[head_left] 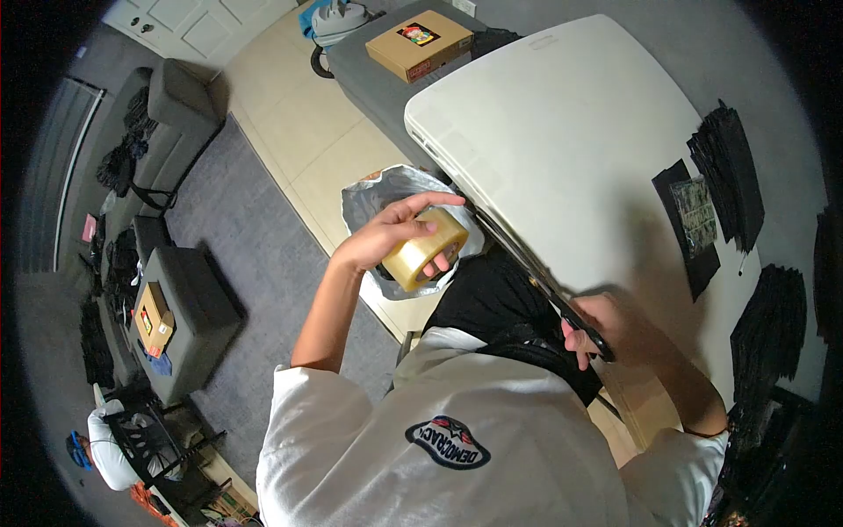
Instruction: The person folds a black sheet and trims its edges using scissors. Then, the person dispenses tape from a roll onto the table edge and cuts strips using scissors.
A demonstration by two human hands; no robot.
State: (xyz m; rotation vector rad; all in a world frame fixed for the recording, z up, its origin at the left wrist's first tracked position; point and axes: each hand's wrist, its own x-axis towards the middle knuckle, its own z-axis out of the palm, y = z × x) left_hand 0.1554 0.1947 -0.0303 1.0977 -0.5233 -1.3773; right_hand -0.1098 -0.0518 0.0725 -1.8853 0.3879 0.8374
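Note:
A roll of clear yellowish tape [428, 249] is held in my left hand [395, 233], whose fingers pass round and through it, with the index finger stretched toward the table edge. Below the roll is a bag with a silvery lining [364, 200]. My right hand [597, 329] is closed on the handles of black scissors [549, 290]. Their long blades point toward my left fingertips, along the edge of the white table [562, 114].
Black flat pieces [729, 180] and a clear packet [694, 215] lie at the table's right side. A cardboard box [420, 44] rests on a grey bench behind. Grey seats [189, 307] and a seated person [114, 448] are at the left.

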